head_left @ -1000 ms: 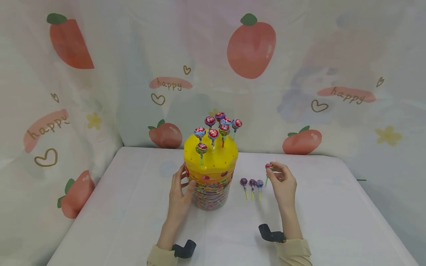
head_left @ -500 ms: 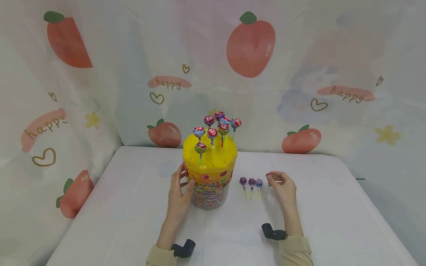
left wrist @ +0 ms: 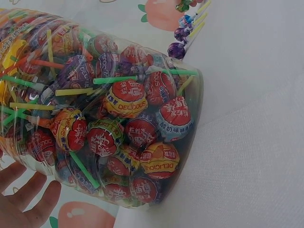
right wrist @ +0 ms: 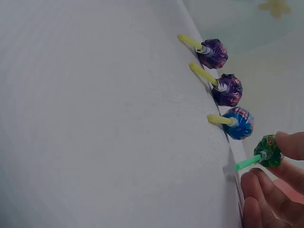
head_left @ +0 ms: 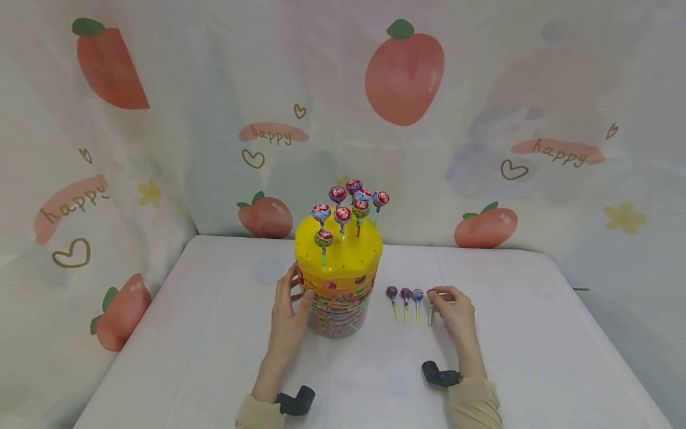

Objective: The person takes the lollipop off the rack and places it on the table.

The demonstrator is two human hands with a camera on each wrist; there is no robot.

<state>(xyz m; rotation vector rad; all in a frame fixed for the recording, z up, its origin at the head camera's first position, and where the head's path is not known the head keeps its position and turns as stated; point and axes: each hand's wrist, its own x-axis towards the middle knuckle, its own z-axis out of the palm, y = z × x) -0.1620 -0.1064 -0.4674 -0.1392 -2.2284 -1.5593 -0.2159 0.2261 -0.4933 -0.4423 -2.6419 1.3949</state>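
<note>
Right wrist view: our right hand (right wrist: 270, 190) pinches the green lollipop (right wrist: 269, 151) by its head — light, stiff-sticked; left hand (head_left: 287, 310) cups the jar (head_left: 337, 286).

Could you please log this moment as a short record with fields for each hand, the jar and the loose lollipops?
left hand: grips the side of the lollipop jar
right hand: pinches a green-stick lollipop low over the table
jar top: yellow lid with eight lollipops standing in it
loose lollipops: three yellow-stick lollipops lying in a row beside the right hand
</note>
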